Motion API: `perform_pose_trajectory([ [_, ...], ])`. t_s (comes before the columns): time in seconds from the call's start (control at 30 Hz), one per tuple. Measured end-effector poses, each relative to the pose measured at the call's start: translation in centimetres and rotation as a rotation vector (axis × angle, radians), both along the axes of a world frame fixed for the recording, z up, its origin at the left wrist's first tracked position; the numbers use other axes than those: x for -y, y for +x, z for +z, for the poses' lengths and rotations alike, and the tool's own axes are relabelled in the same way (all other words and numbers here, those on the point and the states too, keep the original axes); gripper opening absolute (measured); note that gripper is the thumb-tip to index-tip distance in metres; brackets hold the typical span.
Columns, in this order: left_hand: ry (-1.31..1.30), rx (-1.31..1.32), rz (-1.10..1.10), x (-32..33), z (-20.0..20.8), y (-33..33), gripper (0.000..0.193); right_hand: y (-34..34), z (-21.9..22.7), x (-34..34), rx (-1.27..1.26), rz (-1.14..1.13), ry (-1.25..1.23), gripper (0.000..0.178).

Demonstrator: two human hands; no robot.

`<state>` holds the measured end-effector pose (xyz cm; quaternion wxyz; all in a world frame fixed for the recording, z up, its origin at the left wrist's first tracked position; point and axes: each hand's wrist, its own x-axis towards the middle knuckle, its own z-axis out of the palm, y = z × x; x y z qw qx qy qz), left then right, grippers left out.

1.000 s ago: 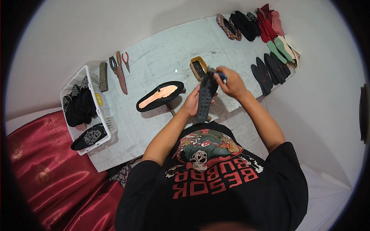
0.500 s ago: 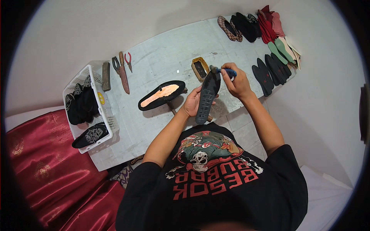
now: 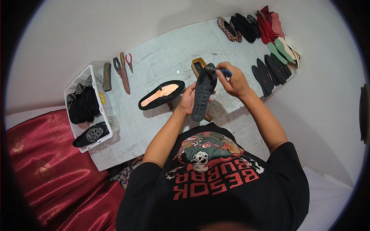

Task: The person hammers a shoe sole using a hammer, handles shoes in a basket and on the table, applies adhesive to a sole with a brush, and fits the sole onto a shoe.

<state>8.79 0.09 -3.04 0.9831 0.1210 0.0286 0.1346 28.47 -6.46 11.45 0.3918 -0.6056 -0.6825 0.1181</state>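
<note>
A black shoe sole (image 3: 201, 99) is held up by my left hand (image 3: 187, 101), which grips it along its left edge with fingers behind it. Raised grid cells cover its near half, and its far end looks wet and shiny. My right hand (image 3: 233, 82) is closed around the blue handle of a brush (image 3: 224, 72), whose head meets the far end of the sole. Just behind the sole sits a yellowish glue container (image 3: 198, 62), partly hidden by it. Left of my left hand, a black shoe upper (image 3: 162, 94) with a pale tan inside rests sole-side up on a stand.
At the left stands a white basket (image 3: 111, 122) of black shoes. Near it lie a dark block (image 3: 107, 77), scissors (image 3: 116, 64), a brown-sheathed tool (image 3: 124, 77) and red pliers (image 3: 129, 61). Black soles (image 3: 262, 80), green insoles (image 3: 283, 50) and finished shoes (image 3: 227, 29) line the table's right end.
The sole has shifted slightly left and toward me in my left hand. The brush has moved a little left and down, from the sole's tip onto its far face.
</note>
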Motion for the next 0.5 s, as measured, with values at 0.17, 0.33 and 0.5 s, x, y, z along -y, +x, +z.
perform_pose_trajectory([
  [0.17, -0.046, -0.142, 0.116, 0.1, -0.8, -0.3, 0.064, -2.9, 0.1, 2.3, 0.008, 0.197, -0.033, 0.013],
  [0.33, 0.008, -0.127, 0.067, 0.2, 0.2, -0.4, 0.064, 0.6, 0.7, 0.6, 0.019, 0.03, -0.003, 0.015],
  [0.5, -0.005, -0.082, 0.075, 0.0, 0.2, -0.6, 0.065, 0.0, 0.6, 0.2, 0.115, 0.047, 0.063, 0.016],
])
